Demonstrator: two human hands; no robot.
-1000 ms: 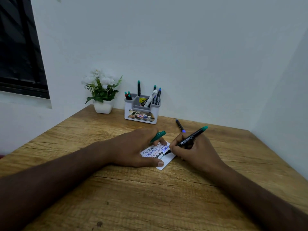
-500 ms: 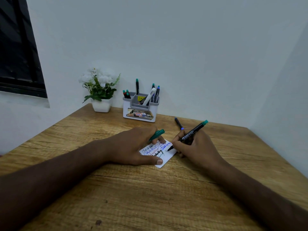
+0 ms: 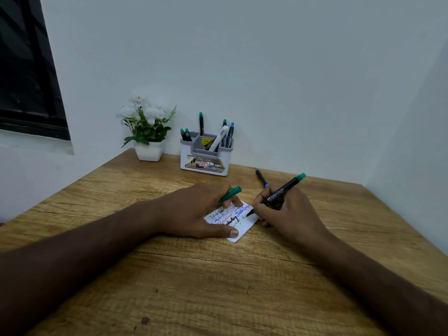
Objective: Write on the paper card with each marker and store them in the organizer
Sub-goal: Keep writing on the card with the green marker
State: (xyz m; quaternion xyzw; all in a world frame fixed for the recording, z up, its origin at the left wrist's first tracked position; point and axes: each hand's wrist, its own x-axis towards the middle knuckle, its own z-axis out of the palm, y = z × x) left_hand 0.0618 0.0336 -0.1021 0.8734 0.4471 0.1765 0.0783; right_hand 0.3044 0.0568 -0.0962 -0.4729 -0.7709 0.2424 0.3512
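Wooden desk (image 3: 218,287), card (image 3: 238,220) mid-surface

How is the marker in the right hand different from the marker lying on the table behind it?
The held marker is gripped by the right hand, tilted, its tip on the paper card; the loose marker lies flat on the table, untouched. The held marker's end is green; the loose marker's ends are blue. Both have slim black barrels.

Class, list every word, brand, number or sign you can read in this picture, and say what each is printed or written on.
"FABER-CASTELL": barrel of the marker in the right hand.
"OPE", cut off, and "42": front label of the organizer.
Yellow sticker inside organizer: too small.
Handwriting on the paper card: illegible scribbles.
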